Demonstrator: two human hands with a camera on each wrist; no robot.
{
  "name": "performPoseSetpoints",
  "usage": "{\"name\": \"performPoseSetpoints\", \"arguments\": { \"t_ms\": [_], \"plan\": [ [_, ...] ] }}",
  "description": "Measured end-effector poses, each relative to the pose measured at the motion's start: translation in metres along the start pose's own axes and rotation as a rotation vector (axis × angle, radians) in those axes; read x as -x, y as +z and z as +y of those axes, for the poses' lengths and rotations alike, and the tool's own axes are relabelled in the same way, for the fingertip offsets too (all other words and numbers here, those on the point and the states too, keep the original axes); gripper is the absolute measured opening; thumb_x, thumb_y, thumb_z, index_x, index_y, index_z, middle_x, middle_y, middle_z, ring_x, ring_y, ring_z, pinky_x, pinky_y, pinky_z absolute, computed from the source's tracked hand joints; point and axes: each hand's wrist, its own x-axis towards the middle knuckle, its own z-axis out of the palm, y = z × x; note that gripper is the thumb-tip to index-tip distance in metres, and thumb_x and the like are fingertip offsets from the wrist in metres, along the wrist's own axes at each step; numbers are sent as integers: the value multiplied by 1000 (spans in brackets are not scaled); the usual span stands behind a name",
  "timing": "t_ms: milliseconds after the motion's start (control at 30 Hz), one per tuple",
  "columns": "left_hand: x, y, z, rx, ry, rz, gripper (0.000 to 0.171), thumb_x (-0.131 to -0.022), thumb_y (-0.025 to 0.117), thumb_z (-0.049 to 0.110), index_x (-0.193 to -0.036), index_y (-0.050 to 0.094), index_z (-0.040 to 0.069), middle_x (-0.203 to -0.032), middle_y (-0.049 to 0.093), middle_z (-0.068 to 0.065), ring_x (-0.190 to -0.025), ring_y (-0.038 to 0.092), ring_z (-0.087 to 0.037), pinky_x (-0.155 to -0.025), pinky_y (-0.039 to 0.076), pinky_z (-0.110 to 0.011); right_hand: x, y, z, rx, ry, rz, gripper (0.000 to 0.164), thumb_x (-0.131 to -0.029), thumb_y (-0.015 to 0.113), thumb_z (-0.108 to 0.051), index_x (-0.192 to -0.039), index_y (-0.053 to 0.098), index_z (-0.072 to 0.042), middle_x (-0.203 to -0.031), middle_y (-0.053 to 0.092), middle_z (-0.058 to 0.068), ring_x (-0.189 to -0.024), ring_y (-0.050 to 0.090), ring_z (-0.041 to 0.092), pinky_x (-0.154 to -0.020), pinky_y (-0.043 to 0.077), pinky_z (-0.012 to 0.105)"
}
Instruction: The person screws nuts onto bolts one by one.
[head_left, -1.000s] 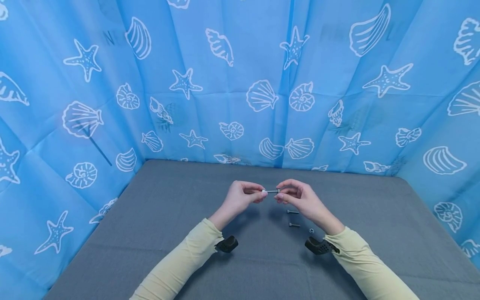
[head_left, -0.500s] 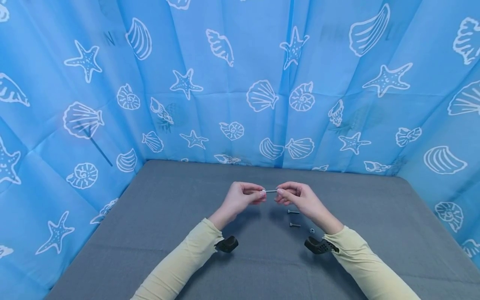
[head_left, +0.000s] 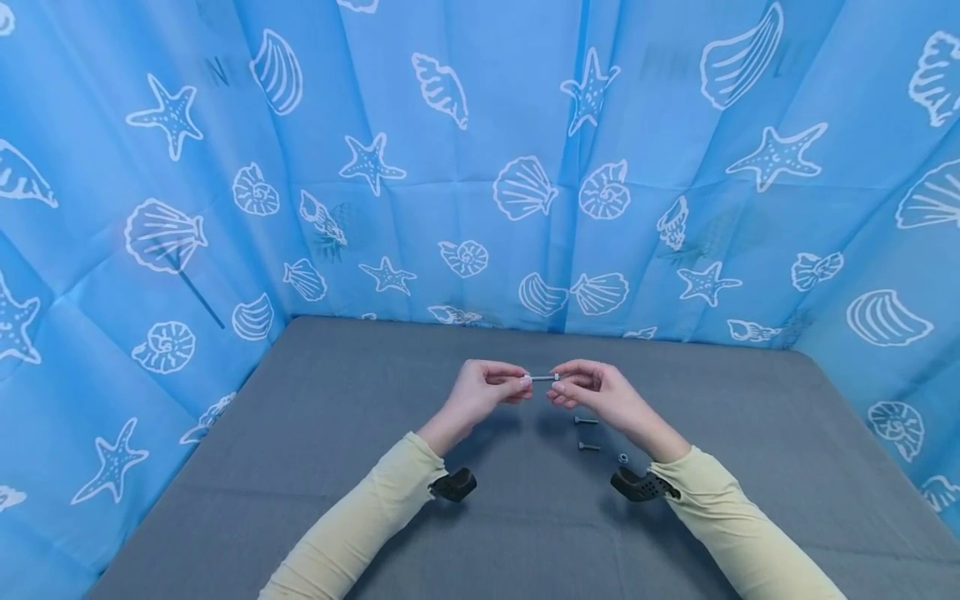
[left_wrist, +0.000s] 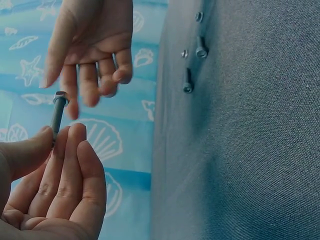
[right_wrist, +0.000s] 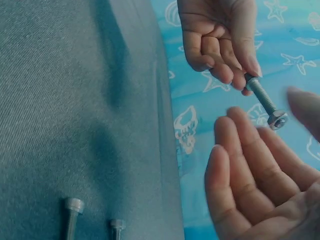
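Note:
My left hand pinches a silver bolt by its head end, between thumb and fingertips, above the table. A hex nut sits on the bolt's other end, with the tip of the thread showing in its hole. My right hand is around that end. Its thumb, blurred in the right wrist view, stands apart from the nut, and its fingers are extended loosely beside it. The bolt head is mostly hidden by the left fingertips.
Two socket-head bolts lie on the grey cloth-covered table below my right hand. Near them are a loose nut and another small nut. A blue shell-patterned curtain stands behind the table.
Half a second ago my right fingers covered the nut end; now the thumb has lifted off and the nut shows. My left hand still holds the bolt in about the same place.

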Motion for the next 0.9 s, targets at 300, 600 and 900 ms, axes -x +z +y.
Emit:
{"name": "performPoseSetpoints", "arguments": {
  "t_ms": [300, 600, 900],
  "plan": [
    [0, -2, 0, -37, -1, 5, 23, -86, 72, 14, -103, 71, -2, -87, 72, -9, -82, 70, -20, -77, 58, -36, -1, 1, 0, 17, 14, 18, 34, -98, 58, -23, -113, 59, 8, -99, 68, 21, -97, 64, 40, -86, 50, 57],
    [4, -2, 6, -50, 5, 3, 19, -88, 69, 8, -103, 71, -4, -90, 72, -14, -86, 70, -24, -79, 57, -39, -2, 4, -1, -32, -21, 54, 33, -94, 63, -12, -119, 54, 7, -109, 62, 26, -96, 66, 30, -86, 51, 54],
    [7, -1, 7, -48, 27, 11, 22, -88, 69, 8, -104, 69, -7, -89, 72, -14, -84, 70, -24, -76, 58, -35, -1, 6, -4, -2, 10, 24, 31, -99, 56, -20, -116, 55, 6, -104, 64, 27, -97, 63, 40, -86, 51, 55]
  ]
}}
